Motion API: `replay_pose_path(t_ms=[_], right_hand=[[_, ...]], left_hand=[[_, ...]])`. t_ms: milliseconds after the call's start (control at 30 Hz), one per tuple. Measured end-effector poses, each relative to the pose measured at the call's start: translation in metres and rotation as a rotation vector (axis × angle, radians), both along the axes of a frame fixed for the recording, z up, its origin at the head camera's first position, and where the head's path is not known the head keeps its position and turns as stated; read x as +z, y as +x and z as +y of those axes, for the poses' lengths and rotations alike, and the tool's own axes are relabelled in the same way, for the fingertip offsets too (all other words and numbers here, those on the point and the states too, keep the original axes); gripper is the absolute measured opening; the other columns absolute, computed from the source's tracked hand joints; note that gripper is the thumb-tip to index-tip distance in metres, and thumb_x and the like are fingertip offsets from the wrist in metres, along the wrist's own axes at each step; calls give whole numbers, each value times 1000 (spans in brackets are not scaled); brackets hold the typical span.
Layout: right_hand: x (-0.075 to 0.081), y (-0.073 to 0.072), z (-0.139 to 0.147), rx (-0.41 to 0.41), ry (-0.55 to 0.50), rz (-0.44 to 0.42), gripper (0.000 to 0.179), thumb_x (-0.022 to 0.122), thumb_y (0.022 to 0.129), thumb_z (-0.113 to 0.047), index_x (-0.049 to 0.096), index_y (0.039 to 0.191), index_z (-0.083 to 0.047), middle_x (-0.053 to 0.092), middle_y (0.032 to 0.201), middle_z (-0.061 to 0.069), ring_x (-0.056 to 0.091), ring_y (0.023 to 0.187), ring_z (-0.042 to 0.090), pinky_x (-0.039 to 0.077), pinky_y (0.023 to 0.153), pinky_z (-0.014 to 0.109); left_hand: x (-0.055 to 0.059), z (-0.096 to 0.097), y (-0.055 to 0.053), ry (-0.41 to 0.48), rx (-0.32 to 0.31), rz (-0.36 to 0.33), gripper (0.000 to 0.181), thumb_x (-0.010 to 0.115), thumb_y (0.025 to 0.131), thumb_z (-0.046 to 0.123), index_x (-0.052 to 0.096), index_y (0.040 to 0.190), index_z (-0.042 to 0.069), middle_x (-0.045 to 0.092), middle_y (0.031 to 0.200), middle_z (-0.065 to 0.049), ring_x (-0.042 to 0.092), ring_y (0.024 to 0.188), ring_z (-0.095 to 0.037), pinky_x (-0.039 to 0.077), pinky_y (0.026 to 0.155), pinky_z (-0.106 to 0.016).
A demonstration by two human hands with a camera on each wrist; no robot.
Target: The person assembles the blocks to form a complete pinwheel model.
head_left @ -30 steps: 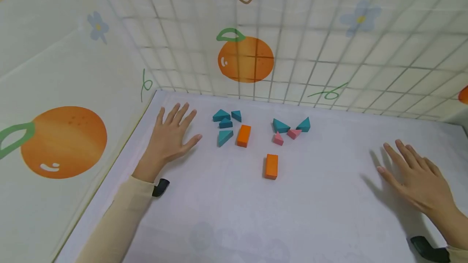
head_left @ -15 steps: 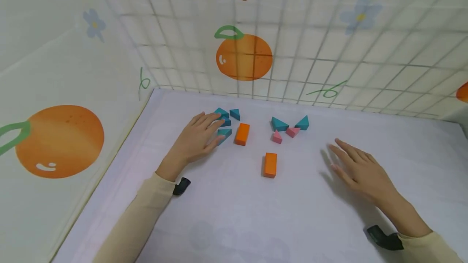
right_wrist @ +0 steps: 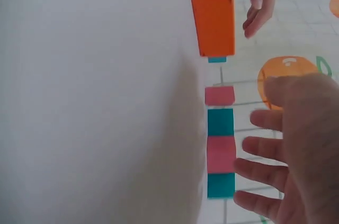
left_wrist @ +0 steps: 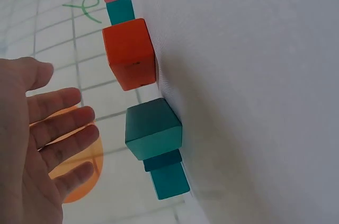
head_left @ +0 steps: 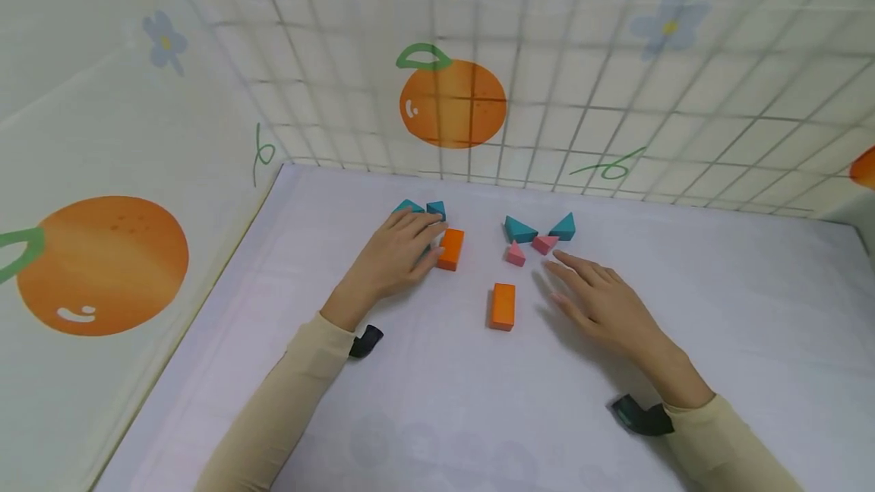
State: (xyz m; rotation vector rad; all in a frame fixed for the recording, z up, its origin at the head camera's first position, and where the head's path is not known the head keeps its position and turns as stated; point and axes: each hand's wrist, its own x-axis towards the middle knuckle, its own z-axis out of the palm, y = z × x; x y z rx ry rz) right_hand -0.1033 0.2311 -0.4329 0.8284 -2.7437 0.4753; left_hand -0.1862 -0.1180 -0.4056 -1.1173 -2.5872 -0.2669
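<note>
My left hand [head_left: 396, 255] hovers over the left cluster of teal triangular blocks [head_left: 408, 206], partly hiding them. Its fingers are loosely extended and hold nothing; in the left wrist view they hang beside a teal block [left_wrist: 153, 128], with space between. An orange rectangular block [head_left: 451, 249] lies at its thumb tip in the head view. My right hand [head_left: 604, 306], fingers relaxed, is over the table just right of two pink triangular blocks [head_left: 544, 244] and two teal ones [head_left: 521, 230]. A second orange block [head_left: 503, 307] lies between the hands.
The white tabletop [head_left: 465, 416] meets a gridded back wall [head_left: 615, 82] covered with printed sheeting. A plain side wall [head_left: 82, 135] with a printed orange stands along the left edge. Black straps [head_left: 641, 416] sit at both wrists.
Both hands have moved inward: the left went right, over the teal blocks, and the right went left, toward the pink and teal group. The blocks have stayed in place.
</note>
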Motion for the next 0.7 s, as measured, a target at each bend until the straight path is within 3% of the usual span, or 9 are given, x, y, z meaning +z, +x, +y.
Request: replay_pose_path(t_ms=[367,533,700], right_hand=[[9,-4,-47,108,-53,-14,40,70,89,-27,65,126,-12,61,129,9,58,117,28,49,97,49],[5,2,-55,144,-62,60,37,73,86,-25,68,120,-12,64,123,8,61,112,27,52,93,46],[3,7,-60,167,-85,117,34,74,83,-24,72,114,-12,67,115,7,63,106,25,53,90,45]], left_hand=[[-1,4,1,-35,-20,-54,30,61,96,24,68,120,7,65,128,-6,57,120,-25,40,110,-39],[-1,9,3,-45,-56,-75,30,62,96,24,69,119,7,67,124,-5,58,118,-25,42,108,-40],[-3,10,5,-63,-54,-75,29,64,95,23,71,118,8,68,123,-4,59,117,-24,44,107,-38]])
